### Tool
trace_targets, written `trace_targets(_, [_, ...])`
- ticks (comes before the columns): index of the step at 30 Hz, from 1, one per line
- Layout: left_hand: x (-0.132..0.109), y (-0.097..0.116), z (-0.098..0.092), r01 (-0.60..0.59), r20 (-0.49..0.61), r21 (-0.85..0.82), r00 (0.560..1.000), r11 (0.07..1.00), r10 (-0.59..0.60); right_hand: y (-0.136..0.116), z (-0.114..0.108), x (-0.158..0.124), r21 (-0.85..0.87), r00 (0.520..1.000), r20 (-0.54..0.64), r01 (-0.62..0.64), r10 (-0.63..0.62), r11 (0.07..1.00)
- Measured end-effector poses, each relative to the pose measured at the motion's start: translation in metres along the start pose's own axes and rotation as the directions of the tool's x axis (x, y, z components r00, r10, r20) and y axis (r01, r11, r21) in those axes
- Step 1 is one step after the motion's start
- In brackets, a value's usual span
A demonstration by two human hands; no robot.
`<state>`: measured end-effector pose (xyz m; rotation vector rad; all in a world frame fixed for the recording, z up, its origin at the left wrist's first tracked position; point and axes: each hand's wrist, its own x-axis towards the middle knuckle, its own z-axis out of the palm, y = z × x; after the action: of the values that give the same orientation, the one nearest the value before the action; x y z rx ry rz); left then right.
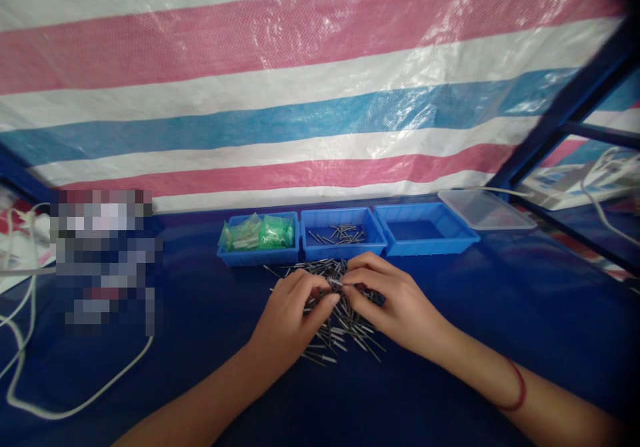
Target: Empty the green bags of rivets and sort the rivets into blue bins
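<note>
A pile of small thin metal pins (pixel 345 330) lies on the dark blue tabletop (pixel 450 313). Both hands rest on top of it. My left hand (pixel 293 310) has its fingers curled and pinched together over the pins. My right hand (pixel 387 303) meets it from the right, thumb and fingers pinched on pins at the middle of the pile. Just behind the pile stand three blue trays: the left one (pixel 259 255) holds green-and-clear plastic bags, the middle one (pixel 345 247) holds a few pins, the right one (pixel 425 241) shows nothing inside.
A clear plastic lid (pixel 485 210) lies behind the right tray. A white cable (pixel 75 403) loops over the table at the left, beside a blurred-out patch. A striped pink, white and blue tarp (pixel 300 100) hangs behind. A dark blue frame post (pixel 555 127) slants at the right.
</note>
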<state>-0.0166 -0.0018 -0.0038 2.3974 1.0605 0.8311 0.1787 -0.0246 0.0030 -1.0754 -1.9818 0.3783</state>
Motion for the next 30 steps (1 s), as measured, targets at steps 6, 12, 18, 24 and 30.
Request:
trace_targets(6, [0.000,0.001,-0.001,0.007,0.040,-0.004,0.999,1.000,-0.007,0.027,-0.017,0.016,-0.296,0.965,-0.260,-0.112,0.033,0.949])
trace_targets(12, [0.000,0.001,-0.002,0.011,0.074,0.038,0.997,0.999,-0.014,0.034,-0.041,0.018,-0.387,0.977,-0.171,-0.189,0.131,0.902])
trace_targets(18, [0.002,-0.001,-0.003,0.017,0.093,0.066,0.995,0.998,-0.023,0.033,-0.057,0.009,-0.267,0.939,0.322,-0.032,0.121,0.963])
trace_targets(24, [0.003,-0.001,-0.001,-0.010,0.102,0.073,0.995,0.997,0.003,0.034,-0.037,0.009,-0.333,0.934,0.340,0.011,0.109,0.943])
trace_targets(30, [0.002,0.000,-0.002,-0.024,0.108,0.079,0.994,0.997,0.015,0.033,-0.022,0.005,-0.444,0.938,0.306,-0.013,0.165,0.896])
